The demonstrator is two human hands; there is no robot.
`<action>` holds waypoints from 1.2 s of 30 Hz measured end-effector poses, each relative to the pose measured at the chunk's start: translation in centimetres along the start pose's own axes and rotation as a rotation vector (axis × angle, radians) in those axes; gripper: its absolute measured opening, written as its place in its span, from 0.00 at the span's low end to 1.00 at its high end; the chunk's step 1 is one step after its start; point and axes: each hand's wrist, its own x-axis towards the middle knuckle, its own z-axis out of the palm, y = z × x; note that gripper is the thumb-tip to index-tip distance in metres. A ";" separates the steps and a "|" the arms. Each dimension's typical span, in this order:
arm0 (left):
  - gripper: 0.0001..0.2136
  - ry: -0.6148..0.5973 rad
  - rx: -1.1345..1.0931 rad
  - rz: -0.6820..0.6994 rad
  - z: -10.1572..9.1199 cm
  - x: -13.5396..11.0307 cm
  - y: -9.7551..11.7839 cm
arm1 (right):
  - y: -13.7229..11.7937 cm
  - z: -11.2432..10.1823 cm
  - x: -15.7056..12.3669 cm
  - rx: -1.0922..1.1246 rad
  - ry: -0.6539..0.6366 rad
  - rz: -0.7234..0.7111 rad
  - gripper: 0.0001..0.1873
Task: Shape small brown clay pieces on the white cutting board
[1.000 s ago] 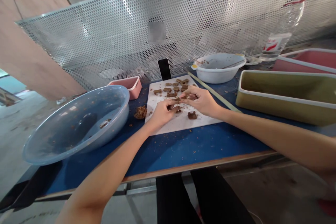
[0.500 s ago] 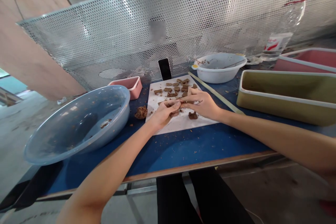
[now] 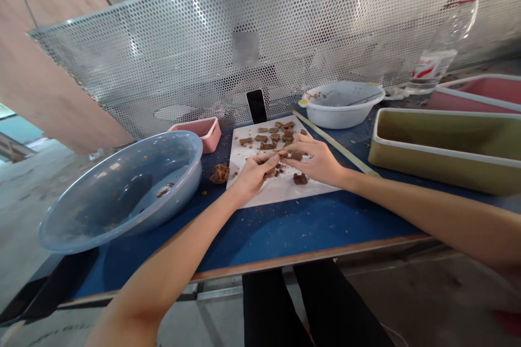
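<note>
My left hand (image 3: 257,172) and my right hand (image 3: 312,160) meet over a white board (image 3: 280,195). Between their fingertips is a small brown clay-like piece (image 3: 282,154), mostly covered by the fingers. Both hands are closed on it, thumbs and fingers pinched. On the board behind them lie several brown block-shaped pieces (image 3: 267,146), with crumbs scattered among them. One separate brown piece (image 3: 300,179) rests just below my right hand. A rough brown lump (image 3: 220,173) sits at the board's left edge, near my left wrist.
A large blue basin (image 3: 179,200) stands left, a small pink box (image 3: 211,138) behind it. A phone (image 3: 256,105) leans on the perforated metal panel (image 3: 183,65). To the right are a pale stick (image 3: 337,146), white bowl (image 3: 342,116), green planter (image 3: 439,154) and water bottle (image 3: 435,59).
My fingers have shifted slightly around the small brown piece, showing a bit more of it. Both hands stay over the board; the surroundings are unchanged.
</note>
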 end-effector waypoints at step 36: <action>0.23 0.242 -0.243 -0.053 -0.9 0.8 -0.5 | -1.1 1.1 0.0 -0.366 -0.053 0.010 0.13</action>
